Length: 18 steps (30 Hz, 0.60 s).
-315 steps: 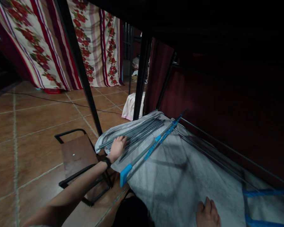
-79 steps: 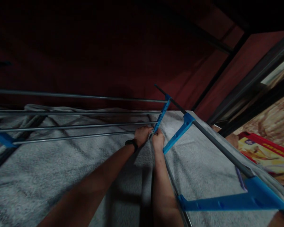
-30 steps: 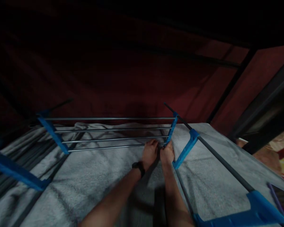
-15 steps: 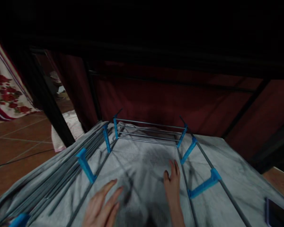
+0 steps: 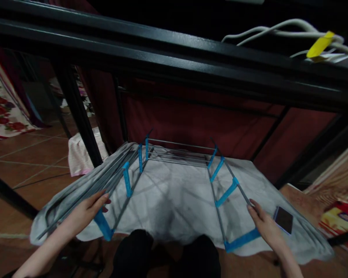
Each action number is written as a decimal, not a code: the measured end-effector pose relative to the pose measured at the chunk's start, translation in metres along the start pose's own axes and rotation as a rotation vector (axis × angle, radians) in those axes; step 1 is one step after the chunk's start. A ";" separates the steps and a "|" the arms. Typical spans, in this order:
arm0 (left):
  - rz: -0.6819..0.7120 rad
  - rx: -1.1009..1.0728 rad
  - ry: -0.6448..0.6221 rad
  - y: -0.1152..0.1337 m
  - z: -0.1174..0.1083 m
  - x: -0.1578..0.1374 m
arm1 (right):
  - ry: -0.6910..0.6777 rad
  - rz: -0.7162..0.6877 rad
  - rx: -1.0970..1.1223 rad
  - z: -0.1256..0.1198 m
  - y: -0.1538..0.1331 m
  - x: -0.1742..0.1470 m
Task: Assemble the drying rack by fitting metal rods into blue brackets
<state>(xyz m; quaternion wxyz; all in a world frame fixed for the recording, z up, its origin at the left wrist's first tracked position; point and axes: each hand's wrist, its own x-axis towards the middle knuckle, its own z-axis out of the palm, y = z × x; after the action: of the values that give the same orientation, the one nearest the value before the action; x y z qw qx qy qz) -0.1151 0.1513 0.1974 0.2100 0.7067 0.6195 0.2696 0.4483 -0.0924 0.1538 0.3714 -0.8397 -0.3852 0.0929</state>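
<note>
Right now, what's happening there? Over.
Left fingers by near-left blue bracket; right fingers at gray pole, smartphone beside them. Rack frame: rods span far end.

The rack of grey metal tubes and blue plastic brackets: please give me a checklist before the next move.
1. Grey metal crossbars span the far end: ok.
2. Crossbar ends seated: cannot tell, too small.
3. Crossbars between nearest blue plastic brackets: not ok, none.
4. Loose grey metal tubes near the left hand: ok, on pale grey cloth.
5. Firm grip: cannot tell; left hand at nearest left bracket, right hand at outer right tube.
6. Dark-screened rectangular phone outside the brackets: ok, beside right hand.
</note>
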 end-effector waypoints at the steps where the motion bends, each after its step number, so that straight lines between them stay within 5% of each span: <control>1: -0.004 -0.074 -0.061 0.003 0.002 0.000 | -0.032 0.012 0.073 0.006 0.002 0.000; 3: 0.001 -0.148 -0.136 0.012 0.003 0.001 | -0.044 0.049 0.209 0.015 0.001 0.000; 12: -0.043 -0.214 -0.065 0.053 -0.001 0.011 | -0.003 0.097 0.305 0.026 -0.018 0.009; 18: -0.136 -0.280 -0.062 0.023 0.000 0.018 | -0.092 0.107 0.342 0.013 -0.001 0.023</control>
<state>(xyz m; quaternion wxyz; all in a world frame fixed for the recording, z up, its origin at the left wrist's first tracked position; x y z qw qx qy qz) -0.0959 0.1661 0.2144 0.3431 0.6350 0.6154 0.3168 0.4574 -0.0687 0.1488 0.4851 -0.7786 -0.3351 0.2150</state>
